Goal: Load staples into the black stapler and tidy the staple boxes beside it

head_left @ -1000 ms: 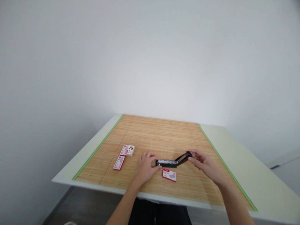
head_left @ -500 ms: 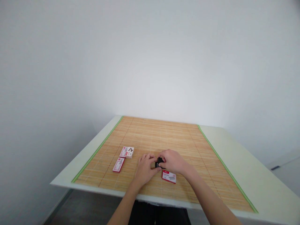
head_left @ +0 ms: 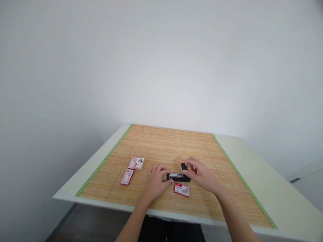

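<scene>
A black stapler (head_left: 179,178) lies on the mat with its metal staple channel showing. My left hand (head_left: 156,179) grips its left end between thumb and fingers. Above the right part of the base, the fingers of my right hand (head_left: 201,174) pinch the stapler's raised black top cover (head_left: 183,166). The hinge end is partly hidden by the right hand. Just in front of the stapler lies a flat red-and-white staple box (head_left: 182,190), touched by neither hand.
Left of my hands, another red-and-white box (head_left: 127,177) lies flat on the bamboo mat (head_left: 171,144). Behind it are a similar box (head_left: 132,163) and a small white box (head_left: 139,163) side by side. The mat has green edges on a white table (head_left: 239,158) against a wall.
My right hand has moved right, swinging the stapler's top cover up and back, so the metal channel now shows. The left hand stays in place at the stapler's left end.
</scene>
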